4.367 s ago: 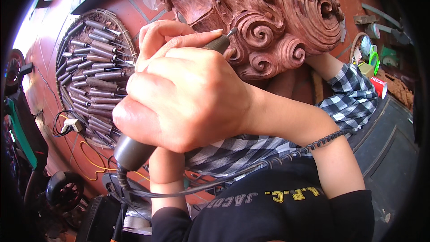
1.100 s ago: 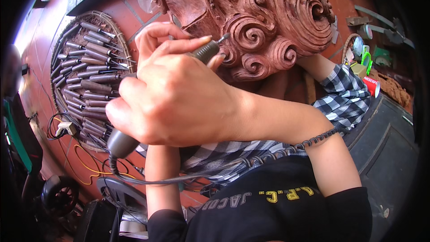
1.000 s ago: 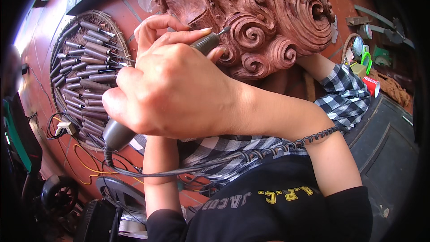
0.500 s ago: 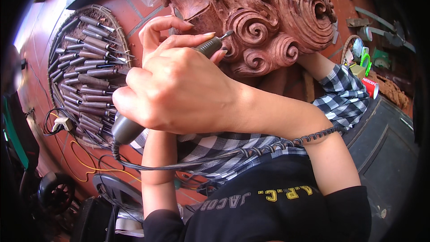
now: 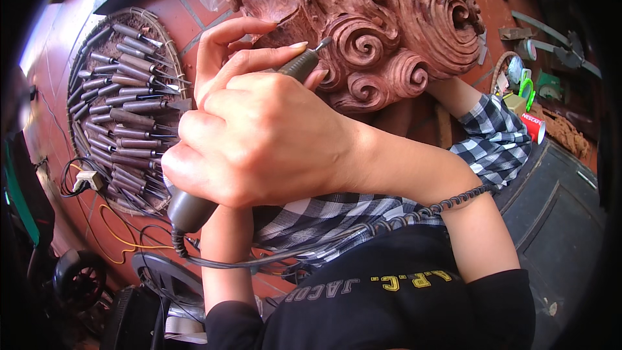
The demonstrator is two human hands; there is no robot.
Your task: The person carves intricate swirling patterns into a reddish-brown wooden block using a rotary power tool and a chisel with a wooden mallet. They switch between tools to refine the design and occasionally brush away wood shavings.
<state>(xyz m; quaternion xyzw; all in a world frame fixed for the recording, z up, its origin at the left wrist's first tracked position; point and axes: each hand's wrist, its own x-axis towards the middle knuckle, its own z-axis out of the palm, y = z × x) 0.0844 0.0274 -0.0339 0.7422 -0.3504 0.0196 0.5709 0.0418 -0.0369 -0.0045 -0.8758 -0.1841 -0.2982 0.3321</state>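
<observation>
A dark handheld rotary carving tool slants up across the view, its coiled cord trailing from the rear end. My right hand is wrapped round its body, back of the hand upward. Partly hidden behind it, my left hand pinches the ribbed front part, one finger on top and a thumb tip on the other side; another finger is bent clear of the tool. The metal bit lies over the edge of a spiral on the reddish-brown wood carving; I cannot tell whether it touches.
A round woven tray of wood-handled chisels stands on the tiled floor at left. Cables and a socket block lie near it. At right are a red cup, green scissors and a dark panel. My leg wears checked cloth.
The tool's rear end has shifted down and slightly right, so it stands steeper. The bit has moved slightly up and left, and the cord hangs lower. Both hands keep their hold.
</observation>
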